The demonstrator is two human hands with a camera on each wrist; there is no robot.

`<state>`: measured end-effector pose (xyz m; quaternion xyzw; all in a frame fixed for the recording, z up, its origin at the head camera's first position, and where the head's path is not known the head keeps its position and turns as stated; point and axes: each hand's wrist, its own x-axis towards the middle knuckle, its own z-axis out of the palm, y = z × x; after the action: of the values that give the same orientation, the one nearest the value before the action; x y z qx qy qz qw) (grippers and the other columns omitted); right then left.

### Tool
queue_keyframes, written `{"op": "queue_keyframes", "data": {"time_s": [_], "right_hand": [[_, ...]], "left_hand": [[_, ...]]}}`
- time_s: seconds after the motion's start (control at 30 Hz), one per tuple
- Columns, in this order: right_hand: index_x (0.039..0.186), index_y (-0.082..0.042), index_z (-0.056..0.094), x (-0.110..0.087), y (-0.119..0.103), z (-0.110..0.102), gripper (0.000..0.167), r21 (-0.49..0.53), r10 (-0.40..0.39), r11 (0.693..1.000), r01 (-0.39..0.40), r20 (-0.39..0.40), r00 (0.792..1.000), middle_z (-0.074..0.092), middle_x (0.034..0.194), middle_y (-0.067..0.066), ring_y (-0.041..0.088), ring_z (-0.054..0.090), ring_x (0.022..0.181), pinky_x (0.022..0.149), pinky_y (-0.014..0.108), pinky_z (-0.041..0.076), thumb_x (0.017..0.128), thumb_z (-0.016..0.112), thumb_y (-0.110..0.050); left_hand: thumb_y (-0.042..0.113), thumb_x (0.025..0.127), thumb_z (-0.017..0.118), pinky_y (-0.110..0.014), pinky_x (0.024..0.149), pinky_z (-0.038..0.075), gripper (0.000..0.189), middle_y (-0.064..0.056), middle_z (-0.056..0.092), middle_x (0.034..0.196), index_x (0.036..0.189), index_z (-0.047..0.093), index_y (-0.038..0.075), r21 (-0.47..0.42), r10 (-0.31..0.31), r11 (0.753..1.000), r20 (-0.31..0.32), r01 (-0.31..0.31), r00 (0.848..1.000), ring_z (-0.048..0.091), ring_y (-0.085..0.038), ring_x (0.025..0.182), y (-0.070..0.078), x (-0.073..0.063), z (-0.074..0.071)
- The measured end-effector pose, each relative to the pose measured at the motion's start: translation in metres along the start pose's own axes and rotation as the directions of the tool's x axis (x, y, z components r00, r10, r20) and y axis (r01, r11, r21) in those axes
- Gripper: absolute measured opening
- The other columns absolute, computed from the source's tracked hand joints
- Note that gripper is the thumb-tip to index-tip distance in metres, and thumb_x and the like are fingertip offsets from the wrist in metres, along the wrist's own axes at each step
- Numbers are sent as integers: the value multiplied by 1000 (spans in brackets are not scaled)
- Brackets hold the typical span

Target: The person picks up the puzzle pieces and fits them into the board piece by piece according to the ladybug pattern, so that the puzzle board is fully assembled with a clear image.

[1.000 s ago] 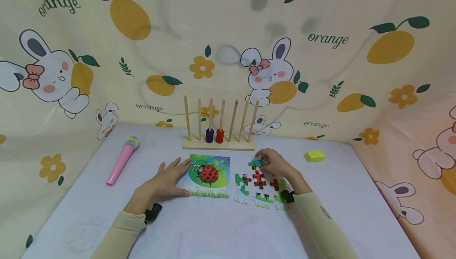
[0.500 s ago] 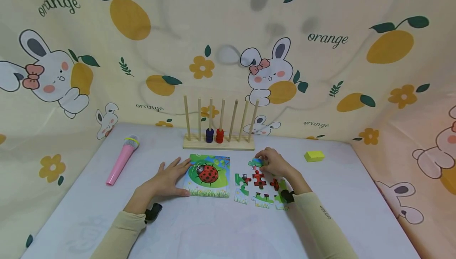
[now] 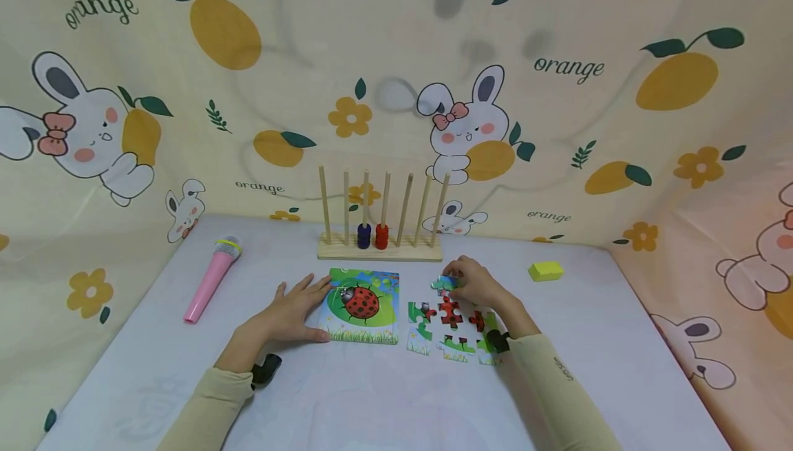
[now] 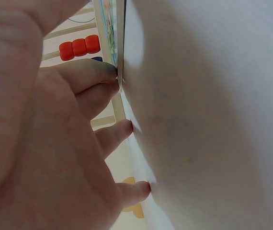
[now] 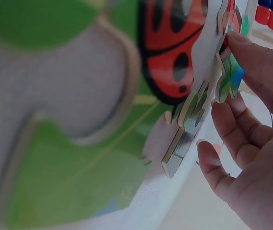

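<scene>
A square ladybug picture puzzle (image 3: 384, 327) lies at mid-table in the head view. My left hand (image 3: 291, 313) is spread along its left side, thumb and fingertips right at the edge; the left wrist view shows those fingertips (image 4: 111, 72) against the board's side. To the right, loose jigsaw pieces (image 3: 451, 312) with ladybug and grass parts are laid out in rough rows. At their far end my right hand (image 3: 480, 284) pinches a blue-green puzzle piece (image 3: 442, 284) between thumb and fingers. In the right wrist view this piece (image 5: 230, 79) stands tilted, partly covered by the thumb.
Behind the puzzle stands a wooden peg rack (image 3: 396, 253) with upright rods, carrying blue beads (image 3: 364, 237) and red beads (image 3: 381, 237). A pink toy microphone (image 3: 213, 279) lies at the left. A yellow block (image 3: 546, 271) sits at the back right.
The blue-green piece under my right fingers has tilted a little, and the right hand has shifted slightly. My left hand stays where it was at the puzzle's edge.
</scene>
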<state>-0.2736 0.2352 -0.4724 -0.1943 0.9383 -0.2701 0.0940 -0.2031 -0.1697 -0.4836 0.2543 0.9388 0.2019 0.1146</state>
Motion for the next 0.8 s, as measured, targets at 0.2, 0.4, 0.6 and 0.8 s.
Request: {"op": "queue_keyframes", "data": {"time_s": [0.2,0.4,0.6,0.8], "right_hand": [[108,-6,68,1,1,1,30,2,3,1000,-3,-11,1000,58,99,5,23,52,91,85,47,45,81,81,-4],[115,-6,68,2,-1,1,35,-37,14,999,-13,17,1000,59,102,5,23,52,92,86,49,43,82,81,-5],[113,-6,69,4,-4,-2,35,-77,-5,997,7,28,1000,59,100,8,24,53,91,83,51,43,80,81,-3],[110,-6,69,4,-5,-3,32,-95,-20,995,23,31,999,58,98,8,24,54,91,84,52,43,80,82,-5]], "left_hand": [[57,77,79,-82,103,6,103,-14,26,162,154,35,3,1,-6,1000,-1,6,1000,14,-47,148,-1,0,1],[58,77,79,-82,103,6,104,-15,26,162,154,35,2,0,-5,1000,-1,5,1000,15,-48,148,-1,0,1],[58,77,78,-83,102,7,104,-15,26,162,153,36,2,5,-5,1000,-4,5,1000,16,-48,147,0,0,1],[58,77,78,-83,101,8,104,-15,27,162,153,36,1,4,4,1000,-11,-4,1000,17,-49,147,0,0,2]]}}
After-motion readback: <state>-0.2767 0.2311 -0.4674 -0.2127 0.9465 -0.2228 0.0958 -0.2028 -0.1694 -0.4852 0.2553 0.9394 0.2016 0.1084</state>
